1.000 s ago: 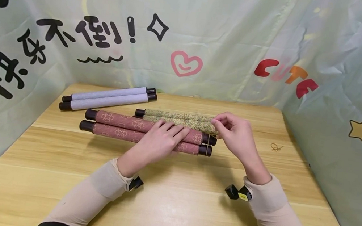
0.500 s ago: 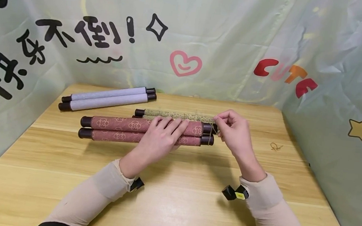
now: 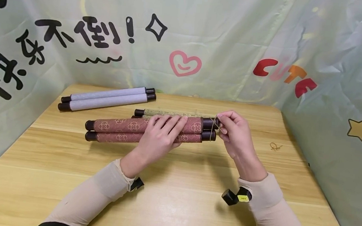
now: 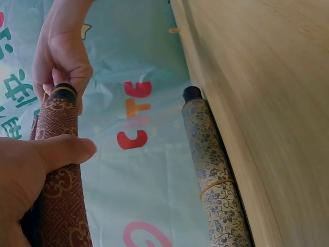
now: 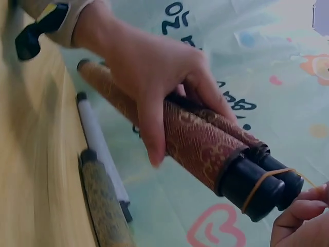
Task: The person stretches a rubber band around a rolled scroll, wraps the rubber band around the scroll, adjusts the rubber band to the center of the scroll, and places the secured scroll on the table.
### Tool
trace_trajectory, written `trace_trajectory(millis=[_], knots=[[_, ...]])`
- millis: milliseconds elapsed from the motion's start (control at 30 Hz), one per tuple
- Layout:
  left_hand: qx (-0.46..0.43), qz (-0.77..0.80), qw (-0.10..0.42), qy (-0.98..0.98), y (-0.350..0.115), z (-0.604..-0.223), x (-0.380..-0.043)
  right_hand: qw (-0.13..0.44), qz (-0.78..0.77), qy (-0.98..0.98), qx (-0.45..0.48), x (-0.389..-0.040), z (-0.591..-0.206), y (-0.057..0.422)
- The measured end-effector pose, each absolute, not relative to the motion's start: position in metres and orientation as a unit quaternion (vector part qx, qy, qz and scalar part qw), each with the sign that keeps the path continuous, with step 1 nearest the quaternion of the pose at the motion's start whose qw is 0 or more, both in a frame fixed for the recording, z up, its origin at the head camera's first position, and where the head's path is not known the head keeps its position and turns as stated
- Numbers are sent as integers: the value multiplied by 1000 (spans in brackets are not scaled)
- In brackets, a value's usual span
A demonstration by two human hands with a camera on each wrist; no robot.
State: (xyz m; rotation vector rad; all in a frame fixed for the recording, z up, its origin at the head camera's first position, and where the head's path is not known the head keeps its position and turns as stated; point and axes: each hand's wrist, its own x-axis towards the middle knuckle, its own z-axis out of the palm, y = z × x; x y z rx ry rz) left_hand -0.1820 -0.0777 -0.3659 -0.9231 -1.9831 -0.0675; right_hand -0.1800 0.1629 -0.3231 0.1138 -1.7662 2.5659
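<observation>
My left hand (image 3: 159,136) grips a red patterned scroll (image 3: 134,125) with two rolls side by side, held a little above the table. Its fingers lie over the top, and the thumb shows across the roll in the left wrist view. At the scroll's right end, a thin tan rubber band (image 5: 280,170) goes around both black end knobs (image 5: 252,188). My right hand (image 3: 236,136) pinches that band between thumb and fingers and pulls a part of it out beside the knobs. Part of the scroll is hidden under my left hand.
Behind the red scroll lies a yellow-green patterned scroll (image 3: 167,114), with a band around its middle in the left wrist view. A lavender scroll (image 3: 110,100) with two rolls lies back left. On the right, a loose rubber band (image 3: 274,147) rests on the wooden table (image 3: 178,207).
The red scroll has turned and its right end has risen, now covering more of the yellow-green scroll. My right hand has kept the band and turned slightly, with the band now crossed near the knobs.
</observation>
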Motion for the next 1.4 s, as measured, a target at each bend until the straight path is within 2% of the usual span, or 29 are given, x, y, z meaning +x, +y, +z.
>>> trace_trajectory(millis=[333, 633, 767, 1000, 1400], knots=[[-346, -65, 499, -792, -80, -360, -182, -69, 910, -408, 7, -173, -318, 157], [-341, -140, 508, -779, -83, -353, -182, -130, 963, -230, 59, -165, -322, 146], [-332, -147, 512, -778, -83, -351, -183, -132, 974, -170, 72, -164, -327, 138], [-321, -147, 521, -777, -85, -350, -187, -126, 987, -102, 18, -161, -327, 120], [-310, -145, 521, -782, -89, -349, -190, -106, 984, -145, -9, -157, -325, 101]])
